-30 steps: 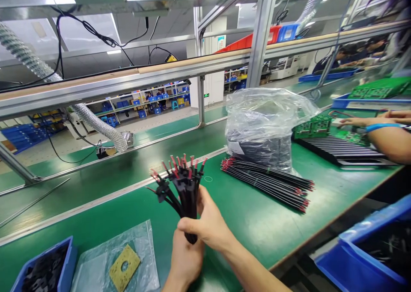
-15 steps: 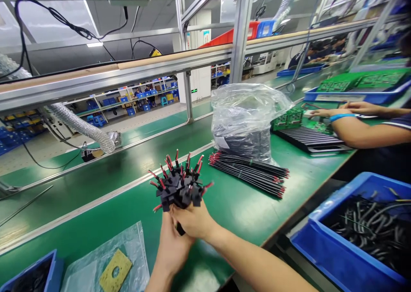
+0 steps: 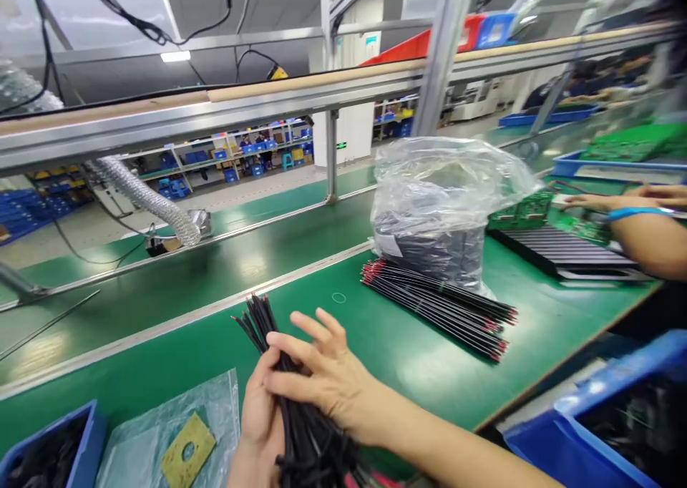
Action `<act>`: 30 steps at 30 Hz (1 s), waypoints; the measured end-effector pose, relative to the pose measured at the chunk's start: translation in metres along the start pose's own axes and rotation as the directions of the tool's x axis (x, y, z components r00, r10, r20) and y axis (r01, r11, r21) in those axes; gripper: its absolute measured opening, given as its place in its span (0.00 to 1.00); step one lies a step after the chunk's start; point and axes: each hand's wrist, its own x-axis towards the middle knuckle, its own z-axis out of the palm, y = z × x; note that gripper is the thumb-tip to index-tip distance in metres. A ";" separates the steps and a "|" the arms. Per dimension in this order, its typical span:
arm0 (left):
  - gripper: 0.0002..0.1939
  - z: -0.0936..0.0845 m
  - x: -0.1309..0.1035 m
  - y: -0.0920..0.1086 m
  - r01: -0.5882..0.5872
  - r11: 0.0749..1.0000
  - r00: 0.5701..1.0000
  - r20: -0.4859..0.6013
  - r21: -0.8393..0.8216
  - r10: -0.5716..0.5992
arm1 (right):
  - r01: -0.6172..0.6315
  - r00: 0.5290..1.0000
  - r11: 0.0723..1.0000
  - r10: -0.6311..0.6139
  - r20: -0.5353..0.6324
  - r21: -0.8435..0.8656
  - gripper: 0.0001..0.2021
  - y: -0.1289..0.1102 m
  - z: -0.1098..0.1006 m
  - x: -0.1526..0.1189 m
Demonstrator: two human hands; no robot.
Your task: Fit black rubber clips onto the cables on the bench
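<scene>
In front of me, a bundle of black wires (image 3: 305, 434) slants from upper left to lower right. Thin red-tipped ends point away from me; the end with black connectors and red leads hangs near the bottom edge, partly blurred. My left hand (image 3: 260, 406) is wrapped round the bundle from the left. Across its top lies my right hand (image 3: 335, 384), with thumb and forefinger on the wires and the other fingers lifted and spread. More bundles of red-tipped black wires (image 3: 434, 305) lie on the green table (image 3: 343, 338), beside a clear plastic bag (image 3: 440, 209) with dark contents.
At lower left are a blue bin (image 3: 89, 445) of black parts and a flat plastic bag (image 3: 144, 438) under a yellow sponge (image 3: 187, 451) with a hole. A blue crate (image 3: 542, 431) stands lower right. A co-worker's hand (image 3: 606, 202) is near circuit boards (image 3: 529, 212) and a black tray (image 3: 569, 252).
The bundle has turned over: its connector end pointed away from me and now hangs toward me. My right hand's fingers have loosened and spread. The view has shifted left.
</scene>
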 end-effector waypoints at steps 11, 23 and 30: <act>0.16 0.027 0.005 0.047 -0.279 0.956 0.947 -0.140 0.093 0.290 | -0.684 0.619 0.684 0.728 0.293 -0.255 0.16 0.172 0.028 -0.026; 0.29 0.025 0.025 0.020 -0.176 0.847 0.970 -0.060 0.503 0.237 | -0.693 0.674 0.463 0.689 0.267 0.553 0.15 0.082 0.015 0.006; 0.21 0.027 0.024 -0.005 -0.111 0.738 0.990 0.014 0.666 0.137 | -0.422 0.698 0.158 0.685 0.209 0.893 0.15 0.037 -0.018 0.008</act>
